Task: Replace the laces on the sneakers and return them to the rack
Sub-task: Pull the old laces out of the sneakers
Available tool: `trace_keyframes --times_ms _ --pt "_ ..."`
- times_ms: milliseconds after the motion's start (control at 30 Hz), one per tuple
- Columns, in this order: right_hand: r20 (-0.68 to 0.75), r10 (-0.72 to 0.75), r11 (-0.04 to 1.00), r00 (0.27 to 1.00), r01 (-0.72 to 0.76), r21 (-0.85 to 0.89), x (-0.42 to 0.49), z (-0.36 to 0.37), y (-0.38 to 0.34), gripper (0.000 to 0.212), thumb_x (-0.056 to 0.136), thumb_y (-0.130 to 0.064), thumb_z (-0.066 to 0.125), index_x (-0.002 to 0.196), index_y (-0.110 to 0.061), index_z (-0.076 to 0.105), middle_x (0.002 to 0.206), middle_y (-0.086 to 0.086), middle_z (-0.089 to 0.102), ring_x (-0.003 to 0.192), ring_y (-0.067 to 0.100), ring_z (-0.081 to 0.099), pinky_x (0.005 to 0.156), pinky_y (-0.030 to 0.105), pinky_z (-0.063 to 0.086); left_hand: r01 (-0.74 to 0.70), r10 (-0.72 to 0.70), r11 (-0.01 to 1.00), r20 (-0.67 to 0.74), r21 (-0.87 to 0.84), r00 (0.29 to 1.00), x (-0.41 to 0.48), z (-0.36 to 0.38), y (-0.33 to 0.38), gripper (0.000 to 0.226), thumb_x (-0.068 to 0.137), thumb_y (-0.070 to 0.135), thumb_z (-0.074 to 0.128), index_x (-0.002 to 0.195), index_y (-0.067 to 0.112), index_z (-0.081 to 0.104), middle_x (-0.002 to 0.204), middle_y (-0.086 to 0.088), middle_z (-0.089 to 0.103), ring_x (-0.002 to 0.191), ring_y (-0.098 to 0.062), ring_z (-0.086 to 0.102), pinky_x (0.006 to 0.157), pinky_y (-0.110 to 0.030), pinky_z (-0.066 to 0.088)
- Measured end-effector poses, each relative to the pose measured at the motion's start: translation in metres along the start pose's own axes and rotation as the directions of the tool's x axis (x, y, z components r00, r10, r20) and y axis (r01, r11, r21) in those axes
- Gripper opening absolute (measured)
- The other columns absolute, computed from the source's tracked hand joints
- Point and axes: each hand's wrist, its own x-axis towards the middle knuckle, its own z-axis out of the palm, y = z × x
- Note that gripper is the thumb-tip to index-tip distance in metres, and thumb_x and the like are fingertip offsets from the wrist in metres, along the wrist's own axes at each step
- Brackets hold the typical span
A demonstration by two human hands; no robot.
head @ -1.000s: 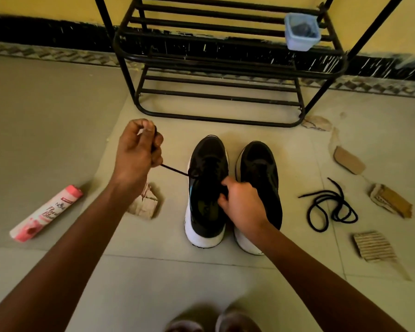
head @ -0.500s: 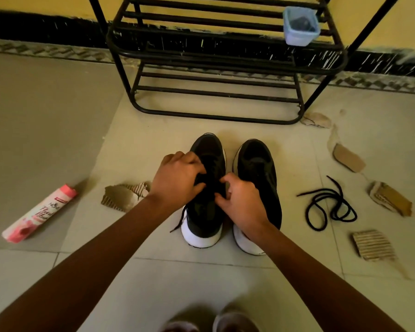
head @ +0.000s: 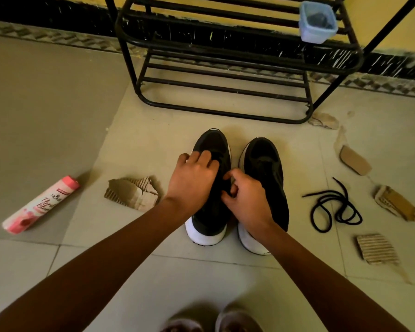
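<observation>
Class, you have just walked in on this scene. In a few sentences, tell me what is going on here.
A person is working on black sneakers on the floor before a black rack. The left hand lies across the left sneaker while the right hand pinches at its lacing area. The right sneaker stands beside it, and a loose black lace lies further right.

Tiled floor (head: 58, 104): sneakers (head: 266, 164), loose lace (head: 345, 220), pink bottle (head: 41, 204), cardboard scraps (head: 132, 194), rack (head: 225, 113)
</observation>
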Motion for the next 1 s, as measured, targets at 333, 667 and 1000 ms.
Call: trace_keyframes --times_ms 333,667,1000 --pt "0.012 0.077 0.993 0.997 -0.078 0.090 0.003 0.004 0.006 0.019 0.088 -0.012 0.061 0.104 -0.019 0.053 0.067 -0.007 0.055 0.052 0.007 0.054 0.051 0.020 0.047 -0.030 0.023 0.954 -0.027 -0.298 0.999 -0.011 0.005 -0.009 0.019 0.067 0.020 0.074 0.080 0.008 0.067 0.093 -0.011 0.058 0.085 -0.032 0.059 0.070 -0.037 0.047" --pt "0.005 0.049 0.984 0.999 -0.049 0.169 0.000 0.004 0.004 0.029 0.090 -0.013 0.060 0.115 -0.022 0.049 0.082 -0.004 0.061 0.066 0.015 0.060 0.064 0.031 0.056 0.088 0.005 0.606 0.115 -0.790 0.993 -0.013 0.002 -0.014 0.040 0.076 0.054 0.041 0.076 0.021 0.063 0.080 0.010 0.062 0.091 -0.008 0.053 0.094 -0.042 0.038" --pt "0.008 -0.034 0.941 0.999 0.029 0.338 0.005 -0.004 0.004 0.016 0.086 -0.013 0.067 0.087 -0.028 0.061 0.064 -0.011 0.057 0.056 0.003 0.056 0.058 0.015 0.046 0.013 -0.067 0.171 0.001 -0.985 0.998 -0.010 -0.022 -0.021 0.017 0.084 0.032 0.049 0.087 0.021 0.062 0.064 0.012 0.056 0.058 -0.003 0.049 0.062 -0.019 0.042"
